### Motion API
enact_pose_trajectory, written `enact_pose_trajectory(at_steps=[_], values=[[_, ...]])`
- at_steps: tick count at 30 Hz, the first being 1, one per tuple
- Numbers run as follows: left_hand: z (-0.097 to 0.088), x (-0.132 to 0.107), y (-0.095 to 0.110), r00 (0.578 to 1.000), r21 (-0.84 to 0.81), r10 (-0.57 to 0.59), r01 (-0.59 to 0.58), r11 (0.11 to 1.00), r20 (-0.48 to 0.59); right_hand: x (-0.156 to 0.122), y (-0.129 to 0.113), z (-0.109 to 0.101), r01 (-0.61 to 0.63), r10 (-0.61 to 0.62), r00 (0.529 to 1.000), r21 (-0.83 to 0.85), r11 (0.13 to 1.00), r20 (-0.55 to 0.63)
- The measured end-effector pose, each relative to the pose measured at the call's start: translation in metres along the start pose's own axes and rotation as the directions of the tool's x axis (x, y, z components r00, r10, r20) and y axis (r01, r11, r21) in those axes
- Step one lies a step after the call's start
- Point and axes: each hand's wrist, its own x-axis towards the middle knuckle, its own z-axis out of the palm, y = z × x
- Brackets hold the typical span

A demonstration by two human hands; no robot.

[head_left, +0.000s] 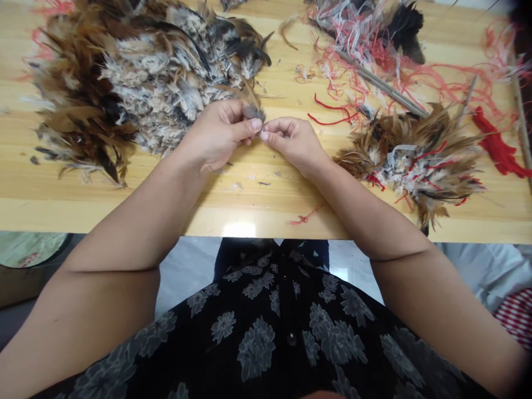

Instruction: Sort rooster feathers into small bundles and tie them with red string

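Observation:
My left hand [233, 130] pinches a small brown-and-grey feather [251, 105] by its lower end, its tips pointing up and away from me. Right beside it, my right hand [293, 141] is closed in a pinch at the feather's base. What sits between those right fingertips is too small to make out. A large heap of feathers [153, 83], brown, black and whitish, lies to the left, just behind my left wrist. To the right of my right forearm is a bundle of brown feathers [415, 160] with red ties and a pale core.
Tangled pink and white strings [366, 39] lie at the back right, with thin sticks [382, 86] across them. Red yarn [499, 144] rests at the right edge. A short red thread [305, 216] lies near the front edge of the wooden table [249, 213].

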Motion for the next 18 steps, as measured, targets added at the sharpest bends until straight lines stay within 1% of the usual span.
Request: enact_pose_trajectory(at_steps=[5,7,9,11,13,15,17,18], values=[[0.006,-0.005,0.006,0.999,0.021,-0.035,0.036,0.999,-0.026,-0.004,-0.009,-0.004,-0.022,0.021,1.000,0.044,0.999,0.024],[0.007,-0.005,0.008,0.999,0.015,-0.036,0.036,0.999,-0.009,-0.005,-0.011,-0.005,-0.026,0.025,0.999,0.058,0.998,0.031],[0.005,-0.004,0.012,1.000,0.018,-0.010,0.010,1.000,0.013,-0.005,-0.013,-0.005,-0.029,0.028,0.999,0.072,0.997,0.026],[0.001,-0.004,0.020,0.998,0.052,0.052,-0.053,0.997,0.018,-0.005,-0.014,-0.006,-0.035,0.034,0.999,0.082,0.996,0.004],[-0.005,-0.004,0.033,0.987,0.139,0.152,-0.145,0.980,-0.043,-0.003,-0.014,-0.009,-0.046,0.048,0.999,0.094,0.994,-0.022],[-0.011,-0.007,0.049,0.954,0.287,0.267,-0.219,0.933,-0.138,-0.001,-0.011,-0.011,-0.053,0.058,0.997,0.114,0.992,-0.046],[-0.016,-0.011,0.063,0.909,0.448,0.361,-0.239,0.861,-0.207,0.001,-0.008,-0.013,-0.049,0.058,0.996,0.132,0.990,-0.065],[-0.018,-0.013,0.068,0.896,0.512,0.385,-0.230,0.827,-0.220,0.002,-0.006,-0.014,-0.043,0.054,0.996,0.137,0.990,-0.073]])
